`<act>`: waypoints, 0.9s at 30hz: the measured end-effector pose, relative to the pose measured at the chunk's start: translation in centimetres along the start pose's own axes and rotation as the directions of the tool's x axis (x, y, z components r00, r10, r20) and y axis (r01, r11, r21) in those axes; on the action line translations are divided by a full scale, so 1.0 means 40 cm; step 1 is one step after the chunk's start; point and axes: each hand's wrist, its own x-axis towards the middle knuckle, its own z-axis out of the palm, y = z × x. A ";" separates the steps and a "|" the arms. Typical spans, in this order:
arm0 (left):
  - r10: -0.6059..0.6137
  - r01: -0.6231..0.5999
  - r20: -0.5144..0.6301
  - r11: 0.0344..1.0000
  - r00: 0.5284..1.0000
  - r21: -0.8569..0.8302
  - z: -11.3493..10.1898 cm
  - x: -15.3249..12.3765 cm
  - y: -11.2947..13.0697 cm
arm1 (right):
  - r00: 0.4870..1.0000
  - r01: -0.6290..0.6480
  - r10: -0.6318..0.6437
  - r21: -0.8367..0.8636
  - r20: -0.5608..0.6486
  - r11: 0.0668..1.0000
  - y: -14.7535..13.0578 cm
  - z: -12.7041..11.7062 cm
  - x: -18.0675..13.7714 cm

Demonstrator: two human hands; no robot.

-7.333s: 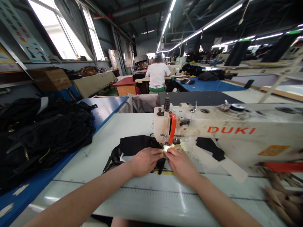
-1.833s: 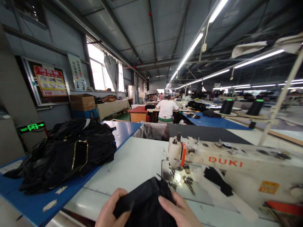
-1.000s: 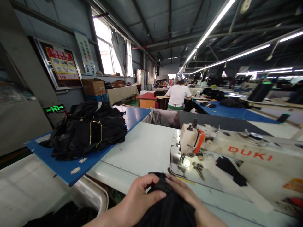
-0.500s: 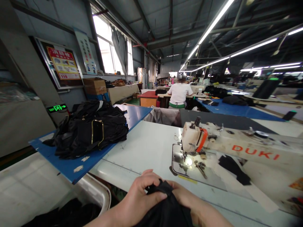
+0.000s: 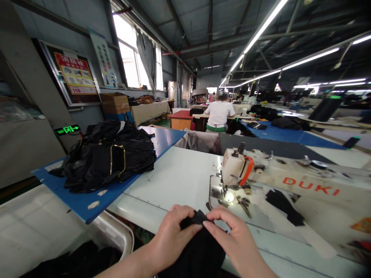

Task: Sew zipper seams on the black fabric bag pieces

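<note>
Between my two hands a piece of black fabric [image 5: 199, 251] hangs down at the front edge of the sewing table. My left hand [image 5: 176, 231] pinches its top edge between thumb and fingers. My right hand [image 5: 228, 231] grips the same edge close beside, thumb against fingertips. The lower part of the fabric runs out of view at the bottom. Just beyond, to the right, stands a white sewing machine [image 5: 237, 168] with its needle light on. A black fabric scrap [image 5: 284, 206] and pale strips lie by the machine's arm.
On the left a blue board [image 5: 78, 204] bears a heap of black fabric pieces [image 5: 101, 158] with gold zips. Below it a white bin [image 5: 127, 239] holds more black cloth. The pale tabletop [image 5: 171, 177] spreads ahead. Farther off, a person in a white shirt [image 5: 218, 114] sits facing away.
Both hands have risen slightly. My right hand has come out from behind the fabric and now pinches its top edge beside my left. The view has shifted a little.
</note>
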 end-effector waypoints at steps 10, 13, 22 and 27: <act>0.097 -0.105 -0.161 0.993 0.982 -0.046 0.022 -0.017 -0.015 | 0.967 0.237 -0.246 -0.127 -0.064 0.963 -0.001 0.020 -0.007; 0.102 -0.116 -0.195 0.991 0.975 -0.066 0.020 -0.022 -0.021 | 0.963 0.252 -0.261 -0.125 -0.060 0.960 -0.007 0.021 -0.009; 0.143 -0.141 0.025 0.987 0.989 -0.072 -0.011 -0.028 -0.031 | 0.951 0.303 -0.309 -0.138 -0.021 0.943 -0.012 0.020 -0.017; 0.232 -0.229 -0.098 0.973 0.968 0.038 -0.014 -0.035 -0.038 | 0.949 0.314 -0.314 -0.080 0.006 0.946 -0.032 0.014 -0.004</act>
